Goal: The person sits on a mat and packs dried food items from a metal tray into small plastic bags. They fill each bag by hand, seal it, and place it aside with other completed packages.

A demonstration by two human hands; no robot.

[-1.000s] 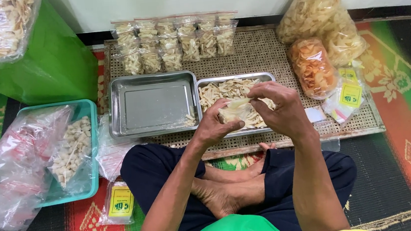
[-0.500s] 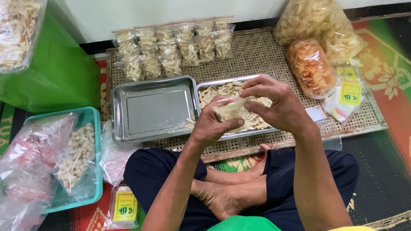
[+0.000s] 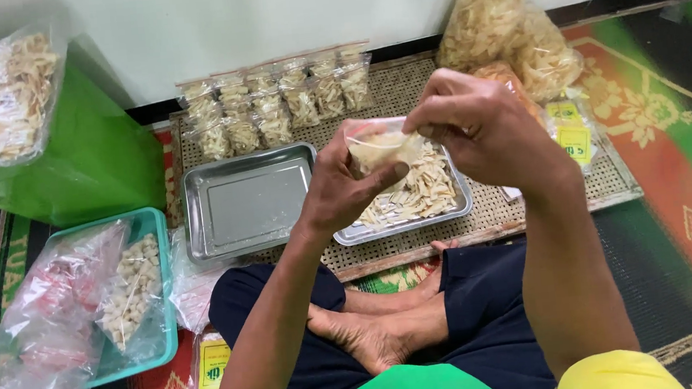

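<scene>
Both of my hands hold one small clear plastic bag (image 3: 381,143) with pale chips inside, lifted above a metal tray of loose chips (image 3: 447,211). My left hand (image 3: 344,188) grips the bag from below and the side. My right hand (image 3: 482,124) pinches its top edge at the right. An empty metal tray (image 3: 248,201) lies to the left of the filled one. Both trays rest on a woven mat (image 3: 482,228) in front of my crossed legs.
Several small filled bags (image 3: 276,105) line the mat's far edge by the wall. Large bags of crackers (image 3: 507,34) stand at the right. A teal basket (image 3: 152,320) with plastic bags and chips sits at the left, beside a green bag (image 3: 88,159).
My hands have lifted the small bag higher and the camera view has tilted closer to the trays. The bag stays held in both hands.
</scene>
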